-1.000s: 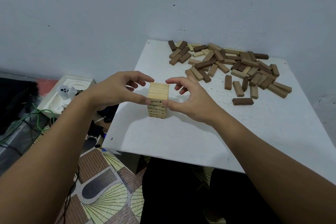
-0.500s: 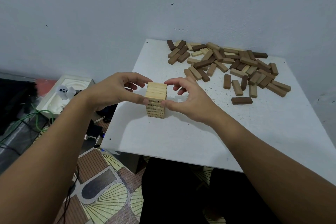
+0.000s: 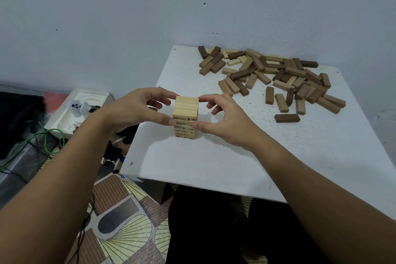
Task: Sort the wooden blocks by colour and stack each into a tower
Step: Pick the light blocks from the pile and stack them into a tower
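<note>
Pale-wood tower (image 3: 185, 119) stands several layers high near desk (image 3: 235, 156) front | left hand (image 3: 137, 111) and right hand (image 3: 222, 120) pinch its sides, grip narrow | mixed pile (image 3: 276, 79) of brown, tan and some pale blocks at back unsorted | darker towers not begun, early stage

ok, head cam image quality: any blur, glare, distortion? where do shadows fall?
Head view: sharp on the light tower and both hands, left hand, right hand; no motion blur or glare on the white table. Soft, even lighting, with a faint shadow on the table below the hands. Wide-angle distortion bends the table edges and stretches the forearms. Numbers printed on the tower's blocks are only partly legible.
</note>
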`<action>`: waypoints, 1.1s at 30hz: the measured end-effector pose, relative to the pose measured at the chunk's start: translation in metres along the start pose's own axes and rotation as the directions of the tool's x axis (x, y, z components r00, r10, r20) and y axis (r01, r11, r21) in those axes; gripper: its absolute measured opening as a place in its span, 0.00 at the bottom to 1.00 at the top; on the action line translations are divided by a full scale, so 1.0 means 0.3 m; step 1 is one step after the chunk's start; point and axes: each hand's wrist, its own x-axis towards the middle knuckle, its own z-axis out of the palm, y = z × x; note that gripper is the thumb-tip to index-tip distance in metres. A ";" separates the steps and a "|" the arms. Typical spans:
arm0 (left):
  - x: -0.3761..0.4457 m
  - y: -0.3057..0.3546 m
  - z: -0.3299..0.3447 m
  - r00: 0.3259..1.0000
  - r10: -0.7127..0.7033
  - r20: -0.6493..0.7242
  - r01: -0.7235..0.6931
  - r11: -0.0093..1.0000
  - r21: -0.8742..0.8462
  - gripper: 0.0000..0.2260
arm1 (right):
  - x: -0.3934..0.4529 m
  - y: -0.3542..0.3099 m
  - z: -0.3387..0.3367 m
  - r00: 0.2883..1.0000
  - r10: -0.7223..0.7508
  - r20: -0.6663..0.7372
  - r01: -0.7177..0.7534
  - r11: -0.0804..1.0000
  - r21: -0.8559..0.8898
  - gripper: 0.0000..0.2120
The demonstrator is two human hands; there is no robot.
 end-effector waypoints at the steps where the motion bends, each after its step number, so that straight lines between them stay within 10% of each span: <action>1: 0.000 -0.002 -0.001 1.000 0.002 0.001 -0.002 1.000 -0.003 0.30 | 0.000 0.001 0.001 1.000 -0.002 -0.006 0.002 1.000 0.011 0.30; 8: -0.008 -0.006 0.010 0.999 0.027 -0.041 -0.031 0.994 -0.107 0.36 | -0.006 -0.013 0.000 1.000 -0.022 -0.018 0.023 0.997 0.073 0.31; 14: 0.021 0.043 0.123 0.914 -0.074 -0.398 -0.179 0.807 -0.562 0.43 | -0.024 -0.059 0.085 0.987 0.078 -0.140 0.005 0.860 0.510 0.37; 24: 0.061 0.103 0.296 0.888 -0.178 -0.424 -0.175 0.721 -0.670 0.46 | 0.031 -0.095 0.287 0.952 0.266 -0.152 -0.011 0.523 0.852 0.28; 33: 0.038 0.127 0.334 0.866 -0.242 -0.438 -0.121 0.747 -0.654 0.36 | 0.050 -0.094 0.323 0.944 0.309 -0.115 -0.072 0.534 0.843 0.38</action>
